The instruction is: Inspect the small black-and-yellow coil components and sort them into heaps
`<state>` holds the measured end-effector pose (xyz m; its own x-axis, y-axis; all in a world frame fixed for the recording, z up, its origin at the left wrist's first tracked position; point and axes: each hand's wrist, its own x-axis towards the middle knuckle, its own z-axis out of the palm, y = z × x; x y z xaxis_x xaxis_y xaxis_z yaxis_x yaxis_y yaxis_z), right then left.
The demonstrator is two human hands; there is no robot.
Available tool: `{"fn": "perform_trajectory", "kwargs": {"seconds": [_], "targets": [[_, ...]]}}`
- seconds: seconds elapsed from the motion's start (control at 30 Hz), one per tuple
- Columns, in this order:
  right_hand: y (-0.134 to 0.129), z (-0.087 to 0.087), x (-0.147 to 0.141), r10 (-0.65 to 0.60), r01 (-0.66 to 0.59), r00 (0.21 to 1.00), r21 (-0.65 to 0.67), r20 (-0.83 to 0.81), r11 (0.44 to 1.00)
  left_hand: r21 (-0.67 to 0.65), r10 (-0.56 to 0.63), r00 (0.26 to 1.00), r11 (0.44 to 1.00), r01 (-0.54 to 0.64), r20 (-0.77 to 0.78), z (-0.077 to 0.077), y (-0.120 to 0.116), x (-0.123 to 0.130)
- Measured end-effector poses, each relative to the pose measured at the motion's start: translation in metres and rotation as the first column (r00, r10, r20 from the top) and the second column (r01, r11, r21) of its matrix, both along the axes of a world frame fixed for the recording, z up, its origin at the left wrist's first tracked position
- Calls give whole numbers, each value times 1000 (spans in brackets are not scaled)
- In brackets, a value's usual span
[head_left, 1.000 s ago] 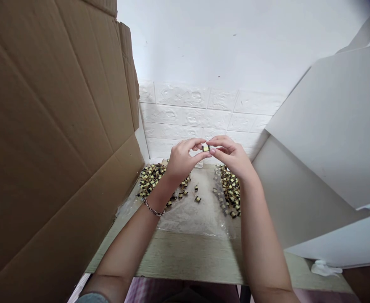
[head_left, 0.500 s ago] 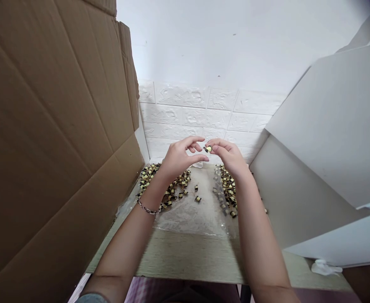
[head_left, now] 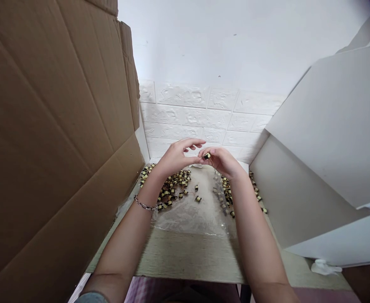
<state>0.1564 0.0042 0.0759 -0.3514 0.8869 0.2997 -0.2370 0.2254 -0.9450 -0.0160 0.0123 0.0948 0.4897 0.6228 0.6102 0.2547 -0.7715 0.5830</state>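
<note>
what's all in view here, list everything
coil part: one, yellow and black, at the right hand's fingertips
left pile of coil parts: dozens, yellow and black, on the plastic sheet
right pile of coil parts: dozens, yellow and black, at the sheet's right side
loose coil parts: a few, yellow and black, on the sheet between the piles
plastic sheet: one, clear, on the table
table: one, pale greyish, under the sheet
cardboard panel: one, brown, along the left
brick-pattern wall: one, white, ahead
white panel: one, white, along the right
tissue: one, white, at lower right
chain bracelet: one, silver, on the left wrist
left hand: one, raised, beside the coil part
right hand: one, pinching the coil part
</note>
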Motion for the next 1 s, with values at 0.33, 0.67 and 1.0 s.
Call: {"fn": "perform_trajectory", "kwargs": {"seconds": [0.33, 0.67, 1.0], "targets": [[3, -7, -7, 156, -160, 986, -73, -60, 984, 24, -144, 989, 989, 145, -19, -1, 3, -1], [2, -6, -12, 131, -131, 991, -134, -9, 982, -41, -174, 984, 984, 172, -44, -4, 3, 2], [18, -14, -12, -418, 405, 884, 100, 209, 909, 222, 248, 966, 948, -228, -66, -5, 8, 0]]}}
